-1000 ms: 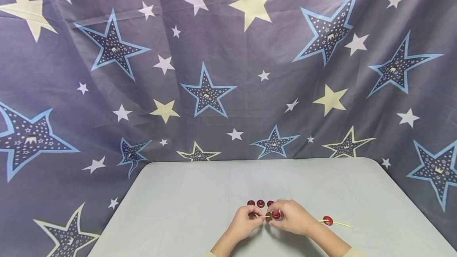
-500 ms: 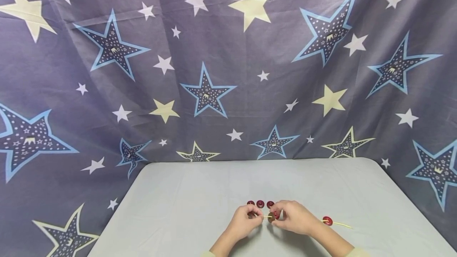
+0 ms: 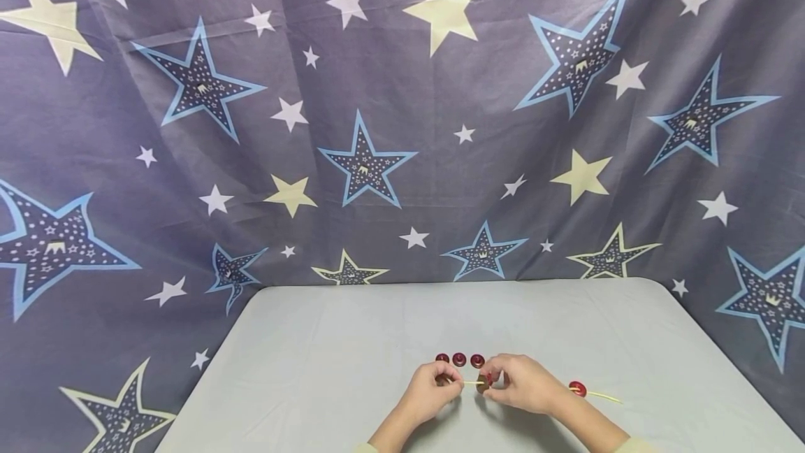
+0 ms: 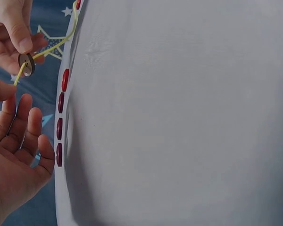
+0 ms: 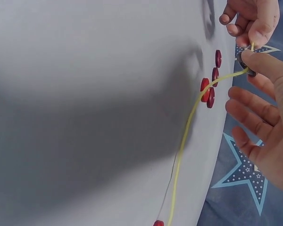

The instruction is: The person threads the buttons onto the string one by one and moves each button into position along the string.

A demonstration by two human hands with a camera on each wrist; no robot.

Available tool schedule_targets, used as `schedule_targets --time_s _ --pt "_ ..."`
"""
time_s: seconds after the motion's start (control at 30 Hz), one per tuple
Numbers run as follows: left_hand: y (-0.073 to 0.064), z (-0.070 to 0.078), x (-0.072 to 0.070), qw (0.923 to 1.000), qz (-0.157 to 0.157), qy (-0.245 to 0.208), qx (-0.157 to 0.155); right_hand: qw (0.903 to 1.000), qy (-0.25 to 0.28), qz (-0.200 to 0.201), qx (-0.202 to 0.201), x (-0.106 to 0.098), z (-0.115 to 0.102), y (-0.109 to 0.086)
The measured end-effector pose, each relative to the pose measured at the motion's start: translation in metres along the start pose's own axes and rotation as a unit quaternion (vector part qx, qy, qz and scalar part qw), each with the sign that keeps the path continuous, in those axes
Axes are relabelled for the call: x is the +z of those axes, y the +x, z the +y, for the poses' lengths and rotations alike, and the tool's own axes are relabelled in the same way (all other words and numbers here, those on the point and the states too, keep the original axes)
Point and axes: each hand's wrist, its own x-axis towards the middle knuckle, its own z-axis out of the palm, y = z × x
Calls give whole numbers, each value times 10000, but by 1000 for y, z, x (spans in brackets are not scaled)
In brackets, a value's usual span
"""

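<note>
A thin yellow cord [image 4: 56,45] runs through a hole of a dark brown round button [image 4: 30,66]. My right hand [image 3: 523,384] pinches this button by its edge between thumb and index finger, holding it tilted up above the table. My left hand [image 3: 428,394] pinches the short cord end that comes out of the button's near face, its other fingers loosely bent. From the button's other side the cord passes behind the right hand to a bright red button [image 3: 577,389] threaded near its far end.
Beyond the hands, three dark red buttons [image 3: 459,359] lie in a row on the pale grey table [image 3: 327,369]. A brighter red button [image 5: 205,89] lies close to them, beside the cord. Behind the table hangs a star-patterned cloth [image 3: 390,229].
My right hand has shifted slightly right with the brown button. More cord now shows between the button and my left fingertips. The row of dark red buttons has stayed put.
</note>
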Motion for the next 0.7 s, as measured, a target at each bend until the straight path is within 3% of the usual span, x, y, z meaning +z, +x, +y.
schedule_targets --time_s 0.7 --pt "1 0 2 9999 -30 50 -90 9998 9 -185 112 -8 5 -12"
